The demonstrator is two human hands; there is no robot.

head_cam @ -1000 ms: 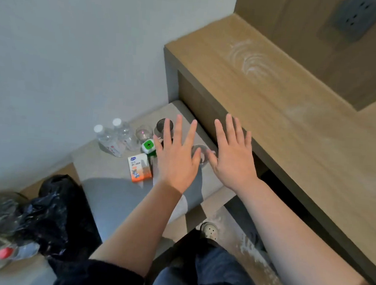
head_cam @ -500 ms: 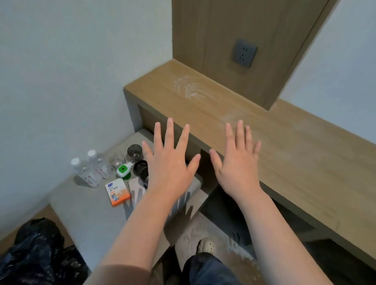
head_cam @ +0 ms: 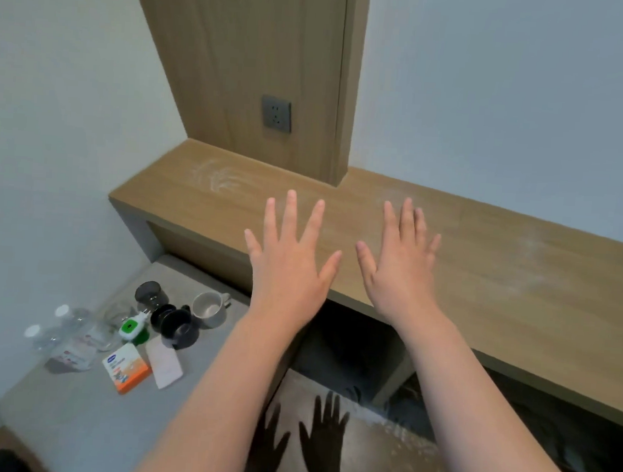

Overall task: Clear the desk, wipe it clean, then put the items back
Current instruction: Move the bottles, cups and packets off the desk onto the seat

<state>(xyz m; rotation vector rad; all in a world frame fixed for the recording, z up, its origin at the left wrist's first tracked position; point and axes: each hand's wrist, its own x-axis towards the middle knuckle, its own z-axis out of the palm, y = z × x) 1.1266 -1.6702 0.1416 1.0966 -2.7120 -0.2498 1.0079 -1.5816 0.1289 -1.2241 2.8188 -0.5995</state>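
Since the earlier frames both hands have been rising away from the things on the low seat, and they are now hanging over the front edge of the wooden table [head_cam: 502, 286]. The left hand [head_cam: 289, 267] is spreading its fingers wide, palm down, and is holding nothing. The right hand [head_cam: 398, 271] is lying just beside it in the same flat pose, fingers straight and a little closer together, also holding nothing. Whether either palm is touching the wood cannot be told. Their shadows [head_cam: 302, 445] are falling on the pale floor below.

The table top is carrying no objects. Whitish dusty smears [head_cam: 214, 177] are showing near its left end, and fainter ones are lying further to the right. A wood panel [head_cam: 242, 46] is standing up behind it, bearing a grey wall socket [head_cam: 276, 113].

The cleared things are sitting together on the grey padded seat [head_cam: 69, 414] to the left, lower than the table:
- two clear bottles [head_cam: 60, 332] with white caps, nearest the wall
- a dark glass tumbler [head_cam: 149, 292] and a grey mug [head_cam: 209, 308], nearest the table
- black cups [head_cam: 175, 324], just in front of the tumbler and the mug
- a green and white plug-in device [head_cam: 132, 326], beside the black cups
- an orange and white box [head_cam: 125, 366] and a white packet [head_cam: 164, 363], lying flat side by side at the front of the group
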